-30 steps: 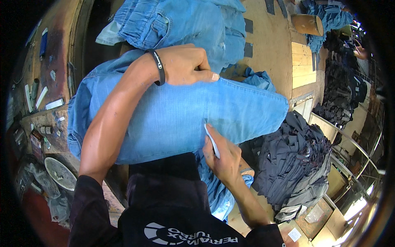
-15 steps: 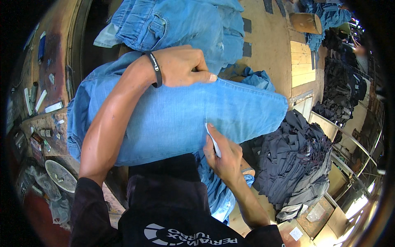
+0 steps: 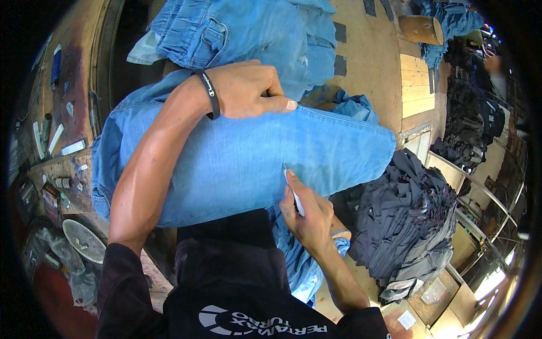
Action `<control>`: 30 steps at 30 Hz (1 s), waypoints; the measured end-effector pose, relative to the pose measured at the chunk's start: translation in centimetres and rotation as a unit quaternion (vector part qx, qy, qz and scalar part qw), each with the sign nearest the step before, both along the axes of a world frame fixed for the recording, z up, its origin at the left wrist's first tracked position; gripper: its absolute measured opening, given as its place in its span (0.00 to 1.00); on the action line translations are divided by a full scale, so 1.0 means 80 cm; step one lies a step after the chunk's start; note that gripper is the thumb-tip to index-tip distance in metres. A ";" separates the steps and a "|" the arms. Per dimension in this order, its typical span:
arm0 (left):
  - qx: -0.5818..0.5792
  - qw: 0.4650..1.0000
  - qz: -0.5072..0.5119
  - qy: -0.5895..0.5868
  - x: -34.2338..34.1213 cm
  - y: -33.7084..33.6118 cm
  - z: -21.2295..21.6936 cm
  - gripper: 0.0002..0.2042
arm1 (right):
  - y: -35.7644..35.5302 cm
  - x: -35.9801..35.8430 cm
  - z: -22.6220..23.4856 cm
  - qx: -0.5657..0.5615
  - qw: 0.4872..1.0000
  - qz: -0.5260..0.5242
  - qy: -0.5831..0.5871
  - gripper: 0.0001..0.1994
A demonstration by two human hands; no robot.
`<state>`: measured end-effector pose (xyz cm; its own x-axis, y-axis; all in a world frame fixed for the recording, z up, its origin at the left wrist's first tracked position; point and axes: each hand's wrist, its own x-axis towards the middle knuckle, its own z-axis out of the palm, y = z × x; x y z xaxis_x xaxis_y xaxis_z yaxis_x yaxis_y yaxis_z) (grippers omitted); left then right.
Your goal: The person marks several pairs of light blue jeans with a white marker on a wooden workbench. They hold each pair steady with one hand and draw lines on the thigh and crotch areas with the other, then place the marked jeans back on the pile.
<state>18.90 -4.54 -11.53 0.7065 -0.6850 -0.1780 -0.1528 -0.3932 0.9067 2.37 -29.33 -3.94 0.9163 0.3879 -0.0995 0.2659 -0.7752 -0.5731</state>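
A light blue jeans leg [image 3: 226, 164] lies stretched across in front of me, its narrow hem end toward the right. My left hand [image 3: 248, 90] is closed on the leg's far edge, with the thumb along the seam; the curled fingers are partly hidden. Below it, my right hand [image 3: 309, 217] pinches a thin, flat white piece [image 3: 297, 202], whose exact kind I cannot make out. Its tip meets the denim near the middle of the leg, beside a faint line across the cloth.
More blue jeans [image 3: 254, 39] are heaped at the far side. To the right lies a pile of dark grey garments [image 3: 403, 220]. A wooden cylinder [image 3: 420, 30] sits at the far right. Small white blocks [image 3: 73, 147] and a round dish [image 3: 84, 240] are at left.
My right hand has shifted very slightly to the right, and the white piece has turned more edge-on. My left hand keeps its hold on the jeans leg.
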 end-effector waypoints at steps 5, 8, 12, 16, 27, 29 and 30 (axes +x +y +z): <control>0.016 0.999 0.013 0.033 0.003 0.002 0.002 0.30 | -0.010 -0.001 0.006 0.068 0.995 -0.073 -0.015 0.13; -0.039 0.986 0.163 0.022 0.001 0.010 0.027 0.26 | -0.020 0.023 0.005 0.096 0.971 -0.218 0.000 0.16; 0.135 0.879 0.444 -0.112 -0.069 0.072 0.086 0.15 | -0.013 0.056 -0.021 0.100 0.942 -0.318 -0.019 0.14; 0.390 0.749 0.528 -0.088 -0.207 0.149 0.110 0.21 | -0.003 0.054 -0.040 0.057 0.938 -0.303 -0.156 0.13; -0.023 0.679 0.731 0.064 -0.245 0.099 0.078 0.16 | -0.017 0.060 -0.047 0.110 0.945 -0.258 -0.171 0.10; -0.182 0.692 0.661 0.225 -0.256 0.066 0.092 0.25 | -0.024 0.057 -0.046 0.124 0.950 -0.243 -0.152 0.10; -0.253 0.624 0.671 0.310 -0.264 0.051 0.103 0.27 | -0.027 0.055 -0.046 0.132 0.953 -0.238 -0.134 0.10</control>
<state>-2.24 -0.49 -3.26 0.6073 0.3705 -0.7028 0.4486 0.5702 0.6882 6.81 -31.52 -7.61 0.9735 -0.0986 0.2063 0.0846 -0.6830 -0.7255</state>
